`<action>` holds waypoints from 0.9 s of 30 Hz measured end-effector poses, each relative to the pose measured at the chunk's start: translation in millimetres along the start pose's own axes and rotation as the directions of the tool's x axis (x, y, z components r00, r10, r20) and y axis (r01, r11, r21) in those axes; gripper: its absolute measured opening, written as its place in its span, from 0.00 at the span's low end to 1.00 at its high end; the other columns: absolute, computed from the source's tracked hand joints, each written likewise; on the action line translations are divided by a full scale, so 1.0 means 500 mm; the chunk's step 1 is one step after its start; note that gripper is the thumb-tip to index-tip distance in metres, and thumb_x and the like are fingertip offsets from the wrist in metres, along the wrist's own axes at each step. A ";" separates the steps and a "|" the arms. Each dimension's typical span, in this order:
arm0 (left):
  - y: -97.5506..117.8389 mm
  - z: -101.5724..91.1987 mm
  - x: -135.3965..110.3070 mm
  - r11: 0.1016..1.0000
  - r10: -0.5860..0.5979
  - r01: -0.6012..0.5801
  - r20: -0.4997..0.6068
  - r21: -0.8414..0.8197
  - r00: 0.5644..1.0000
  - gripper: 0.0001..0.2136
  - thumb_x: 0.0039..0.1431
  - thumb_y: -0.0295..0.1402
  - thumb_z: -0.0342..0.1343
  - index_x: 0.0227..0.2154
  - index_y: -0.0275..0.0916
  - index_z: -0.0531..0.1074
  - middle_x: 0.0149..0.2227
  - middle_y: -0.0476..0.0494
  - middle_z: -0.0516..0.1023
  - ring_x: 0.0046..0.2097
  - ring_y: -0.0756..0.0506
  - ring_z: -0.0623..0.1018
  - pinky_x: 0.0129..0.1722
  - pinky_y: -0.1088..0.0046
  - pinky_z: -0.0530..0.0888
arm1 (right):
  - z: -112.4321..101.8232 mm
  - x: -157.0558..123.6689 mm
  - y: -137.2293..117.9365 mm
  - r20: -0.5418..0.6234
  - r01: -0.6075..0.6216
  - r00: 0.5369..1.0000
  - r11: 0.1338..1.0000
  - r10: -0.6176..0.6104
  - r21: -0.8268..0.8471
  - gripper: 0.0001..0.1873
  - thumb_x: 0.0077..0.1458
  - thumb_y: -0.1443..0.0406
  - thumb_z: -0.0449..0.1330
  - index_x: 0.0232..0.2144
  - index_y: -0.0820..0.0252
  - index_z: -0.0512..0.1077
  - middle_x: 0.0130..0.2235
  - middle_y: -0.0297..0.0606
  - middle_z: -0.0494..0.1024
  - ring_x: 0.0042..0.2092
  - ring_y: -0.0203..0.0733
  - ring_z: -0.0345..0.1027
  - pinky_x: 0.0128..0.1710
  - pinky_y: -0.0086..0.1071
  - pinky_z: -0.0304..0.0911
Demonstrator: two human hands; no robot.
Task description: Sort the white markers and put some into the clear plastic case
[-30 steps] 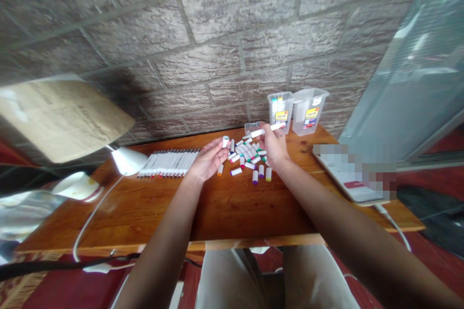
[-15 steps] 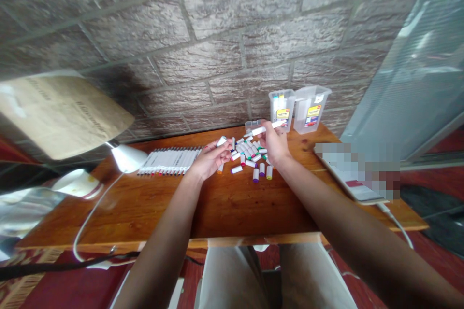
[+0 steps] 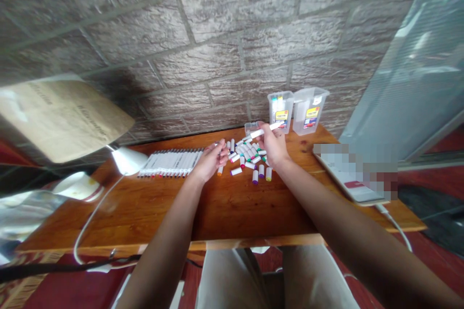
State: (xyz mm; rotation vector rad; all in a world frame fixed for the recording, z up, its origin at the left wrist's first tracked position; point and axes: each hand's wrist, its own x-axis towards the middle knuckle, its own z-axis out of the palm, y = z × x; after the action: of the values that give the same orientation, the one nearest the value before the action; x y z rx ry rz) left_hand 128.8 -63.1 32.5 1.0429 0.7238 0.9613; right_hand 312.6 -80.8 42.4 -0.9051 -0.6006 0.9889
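Observation:
My right hand (image 3: 272, 144) is closed around a white marker (image 3: 266, 130), held slanting above the far side of a pile of loose marker caps (image 3: 250, 150). The caps are white with coloured ends in purple, green, red, yellow and other shades. At the pile's left edge, my left hand (image 3: 210, 161) has its fingers curled together. Only a small pale bit shows at its fingertips, so what it holds is unclear. Left of this hand lies a neat row of white markers (image 3: 168, 163), side by side, with dark and red tips along the near end.
Two clear plastic boxes stand by the brick wall, the left box (image 3: 281, 111) with a few markers inside and the right box (image 3: 308, 113) beside it. A tablet-like device (image 3: 357, 183) lies at right. A lamp (image 3: 128, 159) and a paper cup (image 3: 78, 186) stand left.
My left hand has drawn slightly left and lower; the white cap that showed at its fingertips is no longer clearly visible. My right hand still grips the marker in nearly the same place.

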 end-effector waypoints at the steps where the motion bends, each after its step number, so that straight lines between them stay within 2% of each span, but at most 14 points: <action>1: -0.003 -0.001 0.001 1.000 0.001 -0.001 -0.008 0.011 1.000 0.25 0.42 0.45 0.75 0.25 0.37 0.63 0.21 0.58 0.59 0.20 0.58 0.58 0.18 0.84 0.54 | 0.000 -0.001 -0.001 -0.006 -0.008 1.000 1.000 0.008 -0.002 0.13 0.51 0.61 0.63 0.19 0.59 0.69 0.15 0.26 0.64 0.16 0.28 0.49 0.15 0.25 0.43; 6: -0.013 -0.001 0.002 0.992 0.076 -0.074 -0.011 0.098 0.997 0.22 0.38 0.40 0.76 0.29 0.35 0.71 0.24 0.55 0.64 0.24 0.57 0.62 0.21 0.83 0.58 | 0.002 -0.001 0.000 -0.001 0.020 1.000 1.000 -0.020 -0.015 0.14 0.50 0.58 0.65 0.20 0.59 0.70 0.15 0.26 0.64 0.17 0.28 0.50 0.15 0.26 0.43; 9: -0.015 -0.001 0.003 0.964 0.132 -0.129 0.002 0.231 0.991 0.19 0.46 0.45 0.72 0.30 0.35 0.73 0.24 0.53 0.67 0.26 0.54 0.66 0.23 0.81 0.62 | 0.001 0.001 0.002 0.008 0.013 1.000 1.000 -0.013 -0.027 0.16 0.49 0.56 0.66 0.19 0.58 0.69 0.15 0.26 0.64 0.16 0.29 0.49 0.14 0.26 0.42; 12: -0.019 -0.001 0.003 0.900 0.207 -0.203 0.033 0.385 0.978 0.19 0.52 0.48 0.67 0.32 0.36 0.75 0.25 0.51 0.71 0.25 0.54 0.66 0.22 0.79 0.61 | 0.000 0.000 0.002 0.021 0.023 1.000 0.999 -0.022 -0.036 0.19 0.49 0.52 0.67 0.19 0.57 0.68 0.15 0.26 0.64 0.16 0.28 0.48 0.14 0.27 0.42; 16: -0.025 -0.002 0.005 0.800 0.317 -0.302 0.062 0.518 0.946 0.15 0.54 0.45 0.67 0.33 0.37 0.76 0.28 0.50 0.74 0.25 0.54 0.67 0.25 0.77 0.64 | 0.000 -0.012 -0.004 0.139 0.125 0.984 0.988 -0.112 -0.089 0.22 0.50 0.47 0.66 0.24 0.59 0.73 0.18 0.29 0.70 0.16 0.28 0.50 0.15 0.27 0.44; 20: -0.029 -0.004 0.007 0.721 0.379 -0.340 0.066 0.604 0.923 0.13 0.56 0.43 0.65 0.33 0.37 0.77 0.24 0.51 0.73 0.26 0.52 0.68 0.29 0.76 0.66 | 0.002 -0.025 -0.004 0.266 0.196 0.951 0.971 -0.155 -0.137 0.25 0.50 0.43 0.66 0.28 0.59 0.76 0.20 0.31 0.74 0.16 0.28 0.51 0.15 0.27 0.45; 23: -0.031 -0.005 0.008 0.690 0.396 -0.345 0.067 0.636 0.916 0.14 0.55 0.44 0.65 0.32 0.36 0.78 0.23 0.51 0.73 0.28 0.49 0.72 0.32 0.75 0.68 | 0.002 -0.029 0.001 0.294 0.230 0.938 0.963 -0.183 -0.138 0.24 0.51 0.44 0.66 0.28 0.59 0.76 0.21 0.30 0.74 0.16 0.28 0.52 0.15 0.26 0.46; 27: -0.034 -0.012 0.012 0.668 0.444 -0.359 0.038 0.652 0.895 0.14 0.55 0.44 0.65 0.31 0.36 0.78 0.26 0.47 0.78 0.30 0.48 0.75 0.35 0.73 0.70 | 0.005 -0.033 0.004 0.311 0.307 0.916 0.942 -0.254 -0.135 0.19 0.52 0.48 0.66 0.29 0.59 0.76 0.23 0.31 0.76 0.20 0.30 0.61 0.19 0.25 0.54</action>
State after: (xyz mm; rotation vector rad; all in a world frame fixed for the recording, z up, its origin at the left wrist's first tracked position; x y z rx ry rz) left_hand 130.9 -58.7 14.2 1.8311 0.9892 1.1978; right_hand 302.7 -94.1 41.4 -0.8089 -1.0556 0.8173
